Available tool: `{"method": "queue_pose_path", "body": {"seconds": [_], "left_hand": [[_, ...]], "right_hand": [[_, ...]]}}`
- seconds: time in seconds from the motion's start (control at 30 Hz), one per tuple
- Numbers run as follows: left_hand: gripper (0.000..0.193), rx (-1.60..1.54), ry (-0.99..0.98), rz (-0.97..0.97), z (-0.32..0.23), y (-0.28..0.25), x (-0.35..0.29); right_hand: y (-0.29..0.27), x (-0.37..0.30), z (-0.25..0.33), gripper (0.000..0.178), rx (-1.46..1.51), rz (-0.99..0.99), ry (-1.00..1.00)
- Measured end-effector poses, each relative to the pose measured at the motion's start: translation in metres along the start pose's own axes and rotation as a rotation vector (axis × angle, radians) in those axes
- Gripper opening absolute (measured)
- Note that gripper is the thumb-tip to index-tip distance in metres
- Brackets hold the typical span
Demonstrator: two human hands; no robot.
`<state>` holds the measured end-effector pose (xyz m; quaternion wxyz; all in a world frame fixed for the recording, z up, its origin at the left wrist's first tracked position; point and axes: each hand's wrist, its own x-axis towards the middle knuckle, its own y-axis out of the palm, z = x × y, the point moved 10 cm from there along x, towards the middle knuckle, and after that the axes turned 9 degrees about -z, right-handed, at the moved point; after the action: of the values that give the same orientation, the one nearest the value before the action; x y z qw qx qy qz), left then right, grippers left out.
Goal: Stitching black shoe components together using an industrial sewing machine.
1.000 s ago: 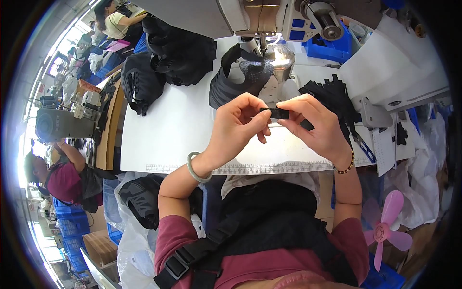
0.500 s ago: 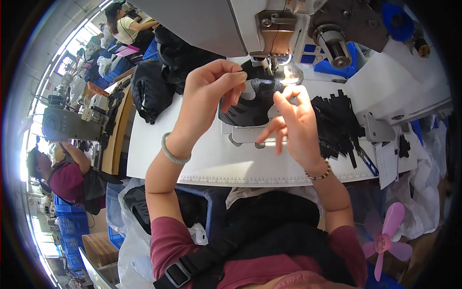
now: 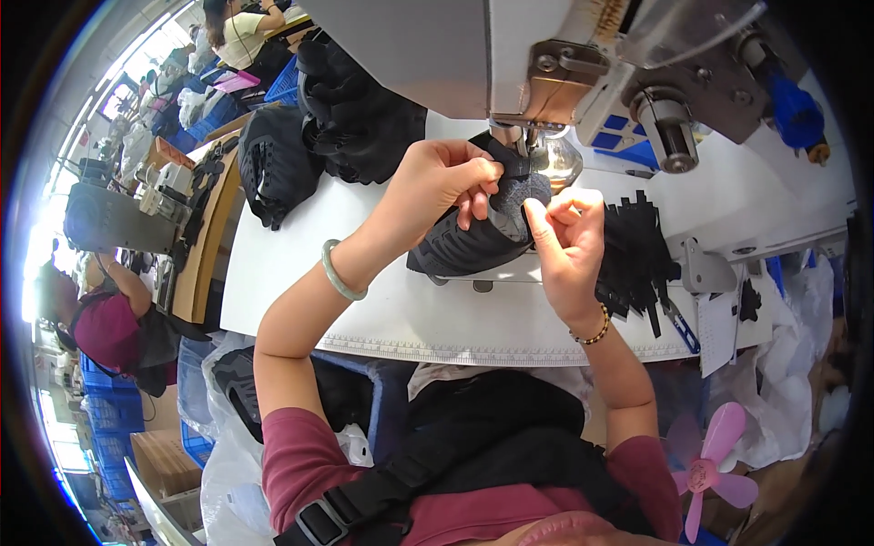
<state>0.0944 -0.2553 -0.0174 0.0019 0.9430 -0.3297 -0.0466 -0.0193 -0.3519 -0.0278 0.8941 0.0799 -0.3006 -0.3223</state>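
Note:
A black shoe upper [image 3: 469, 246] with raised stripes lies on the sewing machine's bed, its grey-speckled collar lining turned up under the presser foot [image 3: 525, 138]. My left hand [image 3: 446, 185] pinches the collar edge on the left, thumb against forefinger, just in front of the needle area. On the opposite side my right hand [image 3: 572, 250] is closed too, thumb and forefinger pinching the upper's right edge, the other fingers curled. The sewing machine head [image 3: 401, 50] stands over the work; the exact stitching spot is partly hidden by fingers and fabric.
Several black uppers [image 3: 355, 114] are heaped to the left on the white table [image 3: 291, 273]. Black strips [image 3: 633, 259] and blue-handled snips [image 3: 681, 326] lie on the right. Below are a blue bin [image 3: 393, 400] and a pink fan [image 3: 703, 475]. Another person [image 3: 114, 318] works at far left.
Both hands have come down onto the upper's collar. My right fingers, spread before, have curled into a pinch. The upper has turned and its lining shows more; the whole view has shifted.

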Motion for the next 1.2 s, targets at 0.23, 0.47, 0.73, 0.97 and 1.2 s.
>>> {"method": "queue_pose_path", "body": {"seconds": [0.23,0.47,0.73,0.97,1.2], "left_hand": [[0.015,0.015,0.016,0.049,-0.003,0.000,0.001],[0.013,0.029,0.015,0.082,-0.003,0.004,0.003],[0.013,0.051,0.007,0.092,-0.002,0.003,0.004],[0.016,0.068,-0.019,0.122,-0.002,0.004,0.005],[0.017,0.187,-0.056,0.142,-0.008,0.011,0.006]], "right_hand": [[0.007,-0.002,0.018,0.030,-0.471,0.074,-0.298],[0.006,-0.002,0.021,0.030,-0.529,0.064,-0.326],[0.008,-0.002,0.025,0.029,-0.518,0.060,-0.366],[0.009,-0.004,0.026,0.030,-0.535,0.063,-0.376],[0.009,-0.004,0.027,0.033,-0.547,0.068,-0.384]]}}
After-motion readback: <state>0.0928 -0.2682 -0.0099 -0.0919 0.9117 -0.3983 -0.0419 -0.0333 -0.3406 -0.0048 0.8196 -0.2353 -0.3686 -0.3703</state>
